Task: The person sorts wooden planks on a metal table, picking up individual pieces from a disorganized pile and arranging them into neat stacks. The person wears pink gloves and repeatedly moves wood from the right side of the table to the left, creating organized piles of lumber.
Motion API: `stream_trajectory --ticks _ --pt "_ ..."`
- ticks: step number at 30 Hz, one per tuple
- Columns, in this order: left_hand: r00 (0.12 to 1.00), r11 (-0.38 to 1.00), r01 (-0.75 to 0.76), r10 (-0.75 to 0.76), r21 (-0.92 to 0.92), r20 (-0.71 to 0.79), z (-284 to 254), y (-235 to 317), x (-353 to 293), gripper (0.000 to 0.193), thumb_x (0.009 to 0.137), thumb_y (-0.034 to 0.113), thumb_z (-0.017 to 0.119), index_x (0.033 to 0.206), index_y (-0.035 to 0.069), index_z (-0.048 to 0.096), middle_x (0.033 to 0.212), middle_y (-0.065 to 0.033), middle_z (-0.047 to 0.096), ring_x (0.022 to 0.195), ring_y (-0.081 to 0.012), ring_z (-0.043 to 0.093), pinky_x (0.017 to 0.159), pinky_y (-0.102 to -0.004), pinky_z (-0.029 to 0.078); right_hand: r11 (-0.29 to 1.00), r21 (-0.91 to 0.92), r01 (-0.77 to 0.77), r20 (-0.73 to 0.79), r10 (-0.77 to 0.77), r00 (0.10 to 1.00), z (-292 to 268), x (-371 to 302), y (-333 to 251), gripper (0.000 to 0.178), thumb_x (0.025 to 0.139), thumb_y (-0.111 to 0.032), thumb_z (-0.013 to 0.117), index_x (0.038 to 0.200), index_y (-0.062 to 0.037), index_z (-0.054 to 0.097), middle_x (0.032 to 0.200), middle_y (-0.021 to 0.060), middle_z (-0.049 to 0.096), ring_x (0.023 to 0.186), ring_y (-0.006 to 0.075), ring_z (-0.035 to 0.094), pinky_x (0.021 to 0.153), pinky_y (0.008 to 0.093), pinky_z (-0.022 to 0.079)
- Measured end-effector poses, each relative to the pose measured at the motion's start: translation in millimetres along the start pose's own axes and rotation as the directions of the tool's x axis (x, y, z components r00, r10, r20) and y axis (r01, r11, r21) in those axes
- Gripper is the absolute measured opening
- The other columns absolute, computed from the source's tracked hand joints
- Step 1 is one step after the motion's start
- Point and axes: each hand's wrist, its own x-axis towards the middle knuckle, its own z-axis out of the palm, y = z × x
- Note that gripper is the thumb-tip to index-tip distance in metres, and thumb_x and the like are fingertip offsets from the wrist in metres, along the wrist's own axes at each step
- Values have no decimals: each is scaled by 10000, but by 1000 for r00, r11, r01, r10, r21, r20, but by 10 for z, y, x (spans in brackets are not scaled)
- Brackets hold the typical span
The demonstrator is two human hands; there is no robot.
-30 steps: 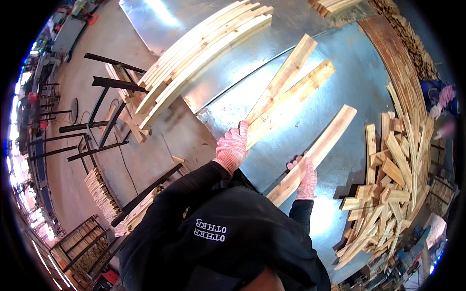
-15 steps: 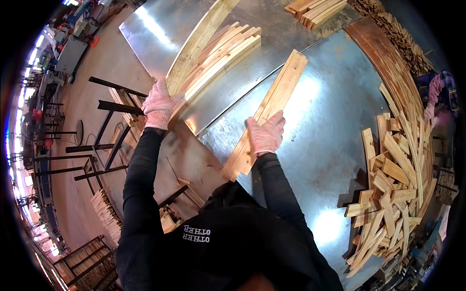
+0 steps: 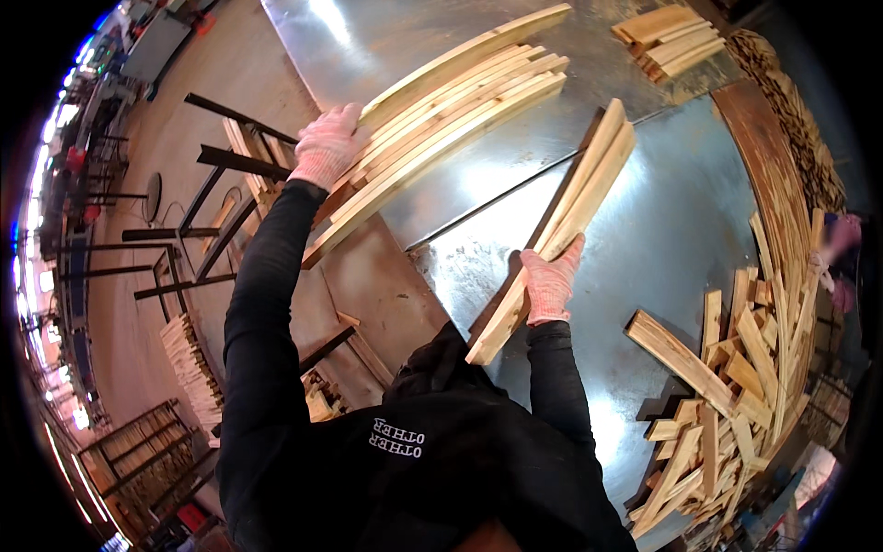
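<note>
My left hand (image 3: 329,147), in a pink-white knit glove, is closed round the near end of a long pale wooden board (image 3: 469,53). That board lies along the far side of a stack of similar boards (image 3: 460,115), which overhangs the metal table's left edge. My right hand (image 3: 552,283), gloved alike, grips two narrow wooden boards (image 3: 584,193) side by side near their lower part. They are tilted up off the table, with a dark shadow beside them. The fingertips under the boards are hidden.
A jumbled heap of wood offcuts (image 3: 736,386) covers the table's right side. A small bundle of boards (image 3: 671,41) lies at the back. Dark metal frame bars (image 3: 241,163) jut out left of the stack. Another person's gloved hand (image 3: 828,267) shows at the far right.
My left hand has lowered the raised long board onto the stack's far side. My right hand has lifted and tilted its two boards. Another board now sticks out from the offcut heap.
</note>
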Motion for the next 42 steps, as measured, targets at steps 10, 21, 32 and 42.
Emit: stream_trajectory --ticks 10,21,32,42 --pt "997 997 13 -19 -75 -74 23 99 -7 740 842 538 669 1435 149 458 1371 -149 557 1310 -347 494 1076 -478 404 795 593 -128 264 -42 963 781 -52 -329 769 727 -41 736 1409 -6 382 969 92 647 888 206 625 812 319 525" --pt "949 990 76 -35 -120 315 50 -90 177 475 867 459 634 1211 131 634 1142 -174 694 1096 -377 644 914 -471 505 894 -285 346 689 -60 722 1036 507 -1177 1018 853 -563 613 1497 134 244 1285 292 615 1189 407 609 1050 437 448" --pt "983 994 -92 81 -56 -163 215 -80 54 730 906 414 673 1457 -7 443 1439 -264 498 1334 -383 477 1121 -429 383 160 -904 397 336 -309 890 -3002 487 1257 814 776 -285 737 1510 -202 397 1284 152 554 1232 352 517 1072 497 361" --pt "613 709 -533 700 -463 367 -78 3652 -2077 1032 671 420 830 1499 17 364 1339 -253 558 1250 -383 558 1067 -458 444 127 -668 733 528 -614 587 -2208 -250 700 479 845 -140 570 1323 -119 577 994 127 673 1002 297 645 981 455 456"
